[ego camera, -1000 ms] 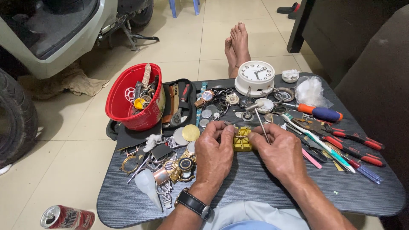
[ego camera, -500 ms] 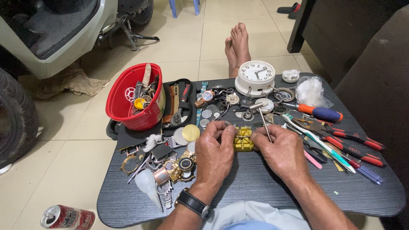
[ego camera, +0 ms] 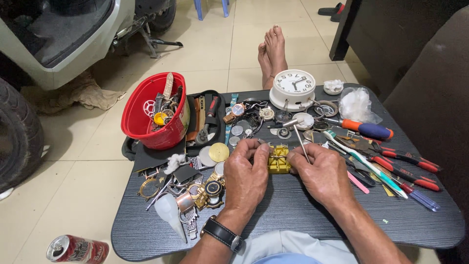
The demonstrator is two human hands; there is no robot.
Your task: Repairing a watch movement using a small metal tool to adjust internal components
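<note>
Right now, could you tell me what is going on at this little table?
A person sits at a low dark table, both hands working on a small yellow block-shaped holder. The left hand steadies its left side; the right hand pinches a thin metal tool beside it. Around them lie a red plastic tub of parts, a round white clock and red-handled pliers.

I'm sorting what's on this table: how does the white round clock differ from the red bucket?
The white round clock stands at the far edge of the table, its dial facing the camera; the red bucket sits at the far left corner, open side up. The clock is closed and holds nothing; the bucket is packed with tools and parts. The clock looks smaller than the bucket. Both are round, and neither hand touches them.
</note>
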